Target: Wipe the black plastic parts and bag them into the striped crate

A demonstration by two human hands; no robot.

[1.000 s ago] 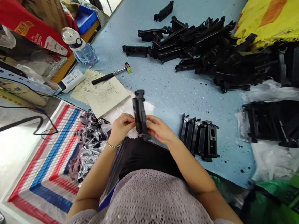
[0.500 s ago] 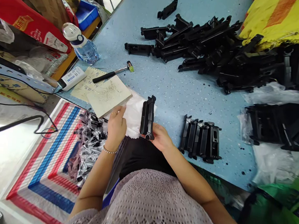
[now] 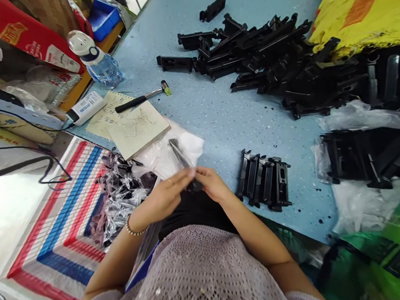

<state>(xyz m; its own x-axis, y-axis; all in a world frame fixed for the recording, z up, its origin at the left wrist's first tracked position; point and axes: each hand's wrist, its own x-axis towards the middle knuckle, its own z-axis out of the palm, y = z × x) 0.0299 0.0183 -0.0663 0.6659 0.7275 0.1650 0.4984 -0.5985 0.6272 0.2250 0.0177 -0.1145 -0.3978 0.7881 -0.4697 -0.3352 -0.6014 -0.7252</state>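
Observation:
My left hand (image 3: 167, 198) and my right hand (image 3: 213, 184) meet at the table's front edge, both closed at the near end of one black plastic part (image 3: 195, 185). Its far end looks greyish and blurred, seemingly under a clear plastic bag (image 3: 177, 150), and points away to the upper left. Beneath it lies a pile of thin white plastic bags (image 3: 158, 154). To the right, several like black parts (image 3: 263, 179) stand in a row, side by side.
A heap of black parts (image 3: 261, 58) spreads over the back of the blue table (image 3: 202, 111). At left are a small hammer (image 3: 142, 99), a cardboard pad (image 3: 138, 129) and a water bottle (image 3: 103, 65). Wrapped parts (image 3: 120, 208) fill the striped basket (image 3: 60, 231) below.
My left hand has moved from the white bags to the right, meeting my right hand. The black part has tilted from upright to leaning left, with film seemingly over it. The view has shifted slightly.

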